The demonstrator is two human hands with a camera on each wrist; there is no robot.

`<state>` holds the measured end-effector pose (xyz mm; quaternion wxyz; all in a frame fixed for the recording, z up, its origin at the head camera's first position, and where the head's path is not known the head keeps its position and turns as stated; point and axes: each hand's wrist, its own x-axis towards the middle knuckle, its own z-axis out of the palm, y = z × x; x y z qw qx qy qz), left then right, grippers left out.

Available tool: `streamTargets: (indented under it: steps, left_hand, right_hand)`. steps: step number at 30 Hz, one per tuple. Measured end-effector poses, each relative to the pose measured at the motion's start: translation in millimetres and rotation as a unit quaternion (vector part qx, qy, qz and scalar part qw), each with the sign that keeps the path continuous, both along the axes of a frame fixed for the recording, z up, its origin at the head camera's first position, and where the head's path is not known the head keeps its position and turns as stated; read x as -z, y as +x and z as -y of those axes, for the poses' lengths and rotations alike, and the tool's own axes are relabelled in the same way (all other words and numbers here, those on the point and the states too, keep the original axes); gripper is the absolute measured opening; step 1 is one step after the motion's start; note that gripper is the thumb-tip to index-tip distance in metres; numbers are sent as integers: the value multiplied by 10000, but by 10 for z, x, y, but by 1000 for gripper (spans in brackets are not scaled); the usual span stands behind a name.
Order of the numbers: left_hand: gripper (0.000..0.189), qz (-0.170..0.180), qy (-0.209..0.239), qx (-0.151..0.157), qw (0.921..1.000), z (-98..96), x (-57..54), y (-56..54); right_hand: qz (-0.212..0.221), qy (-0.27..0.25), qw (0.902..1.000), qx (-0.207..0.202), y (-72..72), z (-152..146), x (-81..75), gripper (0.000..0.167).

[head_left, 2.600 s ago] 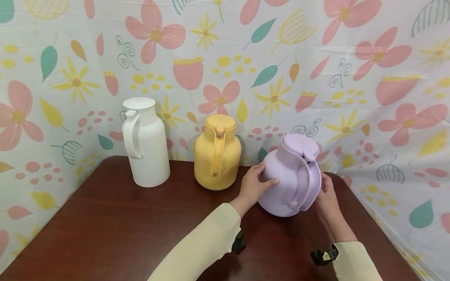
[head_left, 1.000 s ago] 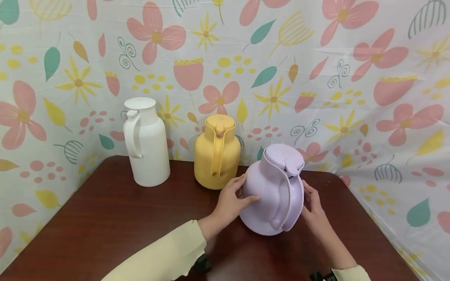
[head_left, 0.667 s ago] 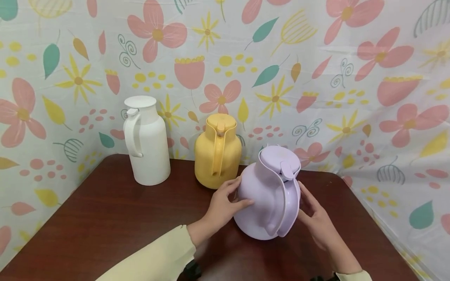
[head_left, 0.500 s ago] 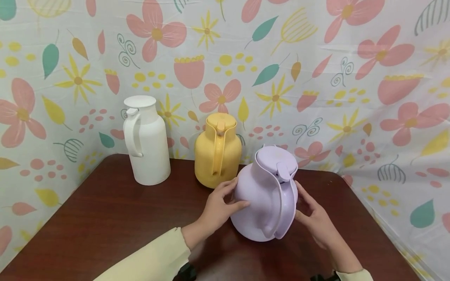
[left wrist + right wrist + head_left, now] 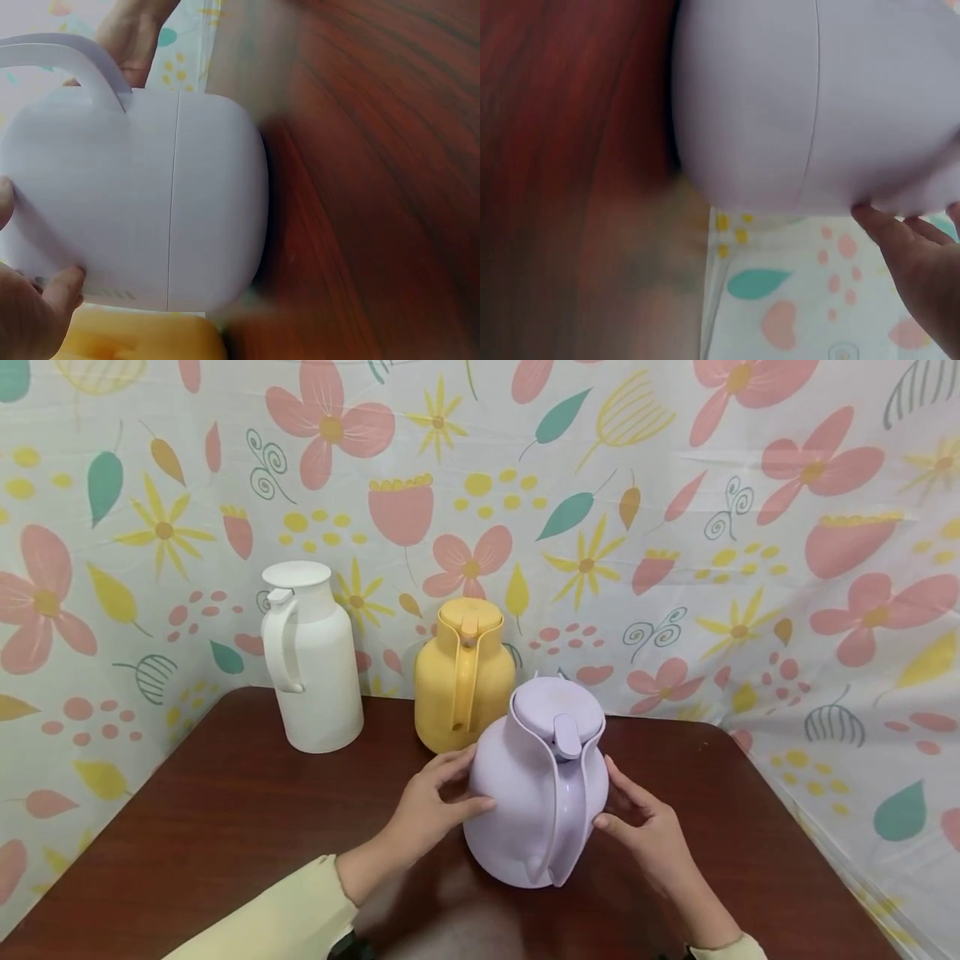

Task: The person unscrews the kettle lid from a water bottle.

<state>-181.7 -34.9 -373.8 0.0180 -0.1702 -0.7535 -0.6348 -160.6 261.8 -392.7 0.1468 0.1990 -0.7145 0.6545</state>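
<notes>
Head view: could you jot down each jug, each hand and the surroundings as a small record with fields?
Lilac lidded jug: held from both sides
Left hand: grips its left side
Right hand: grips its right side
Yellow lidded jug: upright, behind the lilac one
White jug: upright, farthest left
Table: dark reddish-brown
Backdrop: white sheet, printed flowers and leaves

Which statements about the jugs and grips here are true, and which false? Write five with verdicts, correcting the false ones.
1. The left grip and right grip both touch the lilac jug. True.
2. The white jug and yellow jug both stand upright. True.
3. The white jug is shorter than the yellow jug. False: it is taller.
4. The lilac jug is lidless. False: its lid is on.
5. The lilac jug is nearer the camera than the yellow jug. True.
</notes>
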Motion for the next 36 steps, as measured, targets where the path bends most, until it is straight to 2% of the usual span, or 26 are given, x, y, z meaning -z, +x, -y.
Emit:
streamTargets:
  steps: [4,12,18,27,31,36]
  left_hand:
    - [71,137,91,-24,9999,99,0,33]
    - [70,22,-22,8,10000,290,13,97]
    - [68,-84,-150,-34,9998,379,13,103]
    - [69,22,84,31,10000,473,-10,117]
    - [68,-106,10,7,9999,534,-20,105]
    - [67,-98,-35,-103,9999,615,-13,98]
  right_hand:
    - [-171,149,9997,-50,6,83,8,64]
    - [387,112,9991,-90,34,223,-48,58]
    - [444,-140,9989,41,69,334,-55,56]
    - [560,-240,9981,122,83,446,-64,55]
    - [727,-193,9970,195,63,505,-86,57]
    - [965,-162,9949,234,24,592,-107,61]
